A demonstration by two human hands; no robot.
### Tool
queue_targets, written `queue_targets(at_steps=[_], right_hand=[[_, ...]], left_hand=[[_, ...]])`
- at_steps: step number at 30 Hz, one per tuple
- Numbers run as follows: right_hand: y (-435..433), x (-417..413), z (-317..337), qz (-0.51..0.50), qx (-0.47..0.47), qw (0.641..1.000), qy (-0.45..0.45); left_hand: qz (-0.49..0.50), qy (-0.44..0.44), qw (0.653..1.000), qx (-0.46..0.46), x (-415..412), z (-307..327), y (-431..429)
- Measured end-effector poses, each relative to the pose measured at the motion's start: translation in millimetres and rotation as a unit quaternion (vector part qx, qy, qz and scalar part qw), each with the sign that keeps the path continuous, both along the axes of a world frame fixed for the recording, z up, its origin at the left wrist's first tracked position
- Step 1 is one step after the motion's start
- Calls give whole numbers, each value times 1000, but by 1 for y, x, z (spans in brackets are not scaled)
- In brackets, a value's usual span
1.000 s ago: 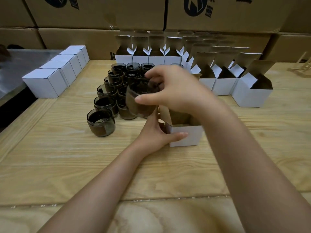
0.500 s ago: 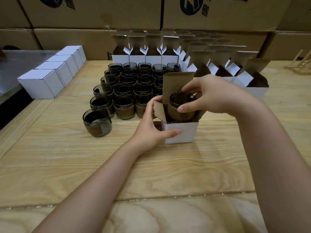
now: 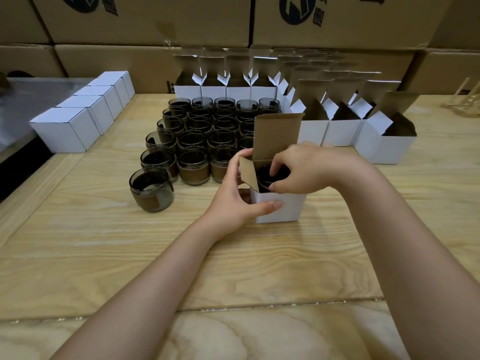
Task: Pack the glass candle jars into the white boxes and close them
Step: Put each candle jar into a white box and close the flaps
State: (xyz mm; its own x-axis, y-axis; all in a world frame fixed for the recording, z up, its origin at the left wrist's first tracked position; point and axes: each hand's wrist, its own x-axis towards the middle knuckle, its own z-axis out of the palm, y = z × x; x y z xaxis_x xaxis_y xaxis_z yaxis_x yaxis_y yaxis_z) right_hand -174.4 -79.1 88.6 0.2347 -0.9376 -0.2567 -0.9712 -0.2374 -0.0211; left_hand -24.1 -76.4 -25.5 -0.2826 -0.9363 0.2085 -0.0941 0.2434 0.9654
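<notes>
A small white box [image 3: 281, 210] stands open in the middle of the wooden table [image 3: 104, 255], its brown lid flap upright. My left hand [image 3: 233, 196] grips the box's left side, thumb across its front. My right hand [image 3: 304, 170] pinches the rim of a dark glass candle jar [image 3: 267, 175] that sits mostly inside the box. Several more dark jars [image 3: 202, 136] with brown labels stand in rows behind and to the left. One jar [image 3: 152, 189] stands apart, nearest on the left.
Several open white boxes [image 3: 384, 141] line the back and right of the table. A row of closed white boxes [image 3: 65, 131] lies at the left edge. Large brown cartons [image 3: 145, 19] are stacked behind. A wooden rack [image 3: 465, 97] sits far right.
My right hand carried the jar from above the jar rows over to the box and lowered it in. My left hand kept its hold on the box.
</notes>
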Motion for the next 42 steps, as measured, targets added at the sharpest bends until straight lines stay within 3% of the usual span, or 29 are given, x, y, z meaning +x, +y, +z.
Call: queue_targets(at_steps=[4,11,13,15,17,19,21,23,26,27,29,33,34,36,42], right_hand=[[-3,4,6,-32,65,997,-28],[-3,-2,5,-48,87,991,-94],[-1,-4,1,-73,25,984,-163],[-1,-9,-9,-97,-120,954,-258],[0,-15,-23,-119,-278,867,-397],[4,-19,-40,-146,-341,741,-559],[8,-18,-59,-173,-283,597,-730],[8,-16,-74,-210,-197,477,-831],[5,-22,-83,-225,-158,378,-884],[4,-23,-84,-216,-145,368,-893],[3,-21,-85,-207,-113,402,-885],[5,-9,-91,-170,-77,555,-811],[5,-7,-91,-159,-76,579,-796],[6,-6,-90,-159,-69,586,-791],[2,-7,-93,-154,-54,562,-811]], left_hand=[[4,1,1000,1,0,0,0],[1,-1,1000,1,-1,1,0],[2,2,1000,2,-2,1,0],[3,5,1000,0,-1,1,0],[2,5,1000,0,-1,0,0],[3,3,1000,-1,-1,1,1],[8,-6,1000,-5,-1,1,1],[12,-15,1000,-7,0,0,0],[14,-22,1000,-3,0,-1,-1],[15,-26,1000,-3,0,-2,-1],[14,-34,999,-6,0,-3,-2],[12,-33,999,-8,1,-7,-4],[13,-30,999,-8,1,-8,-4],[16,-24,1000,-9,1,-8,-4],[40,-30,996,-68,-2,-6,1]])
